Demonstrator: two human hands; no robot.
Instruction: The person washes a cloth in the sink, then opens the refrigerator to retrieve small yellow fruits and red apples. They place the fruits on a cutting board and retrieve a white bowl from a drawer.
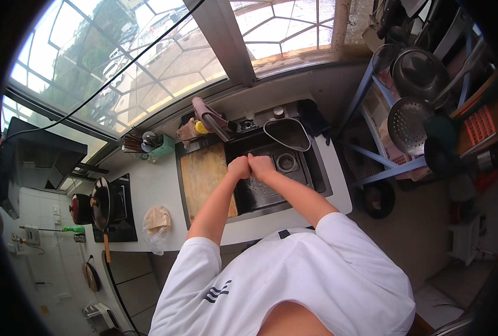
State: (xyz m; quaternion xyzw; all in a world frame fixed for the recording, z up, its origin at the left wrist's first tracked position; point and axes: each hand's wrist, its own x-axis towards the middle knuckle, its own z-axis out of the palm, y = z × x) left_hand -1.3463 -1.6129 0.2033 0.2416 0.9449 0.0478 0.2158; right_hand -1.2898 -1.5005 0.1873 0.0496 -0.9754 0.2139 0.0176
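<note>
Both my hands meet over the dark sink basin, near the right edge of a wooden cutting board. My left hand is curled, its knuckles against my right hand, which is curled too. Something dark shows between them, too small to name, and I cannot tell whether they grip it. Water or wet glints appear in the basin just below the hands. To the right of my right hand is the round drain strainer. Beyond the hands, a faucet with a pink cloth over it slants over the sink's back.
A white-rimmed dark basket sits at the sink's back right. Left of the board lie a plastic bag and a green utensil holder. A lidded pan stands on the stove. At right, a blue rack holds a perforated skimmer.
</note>
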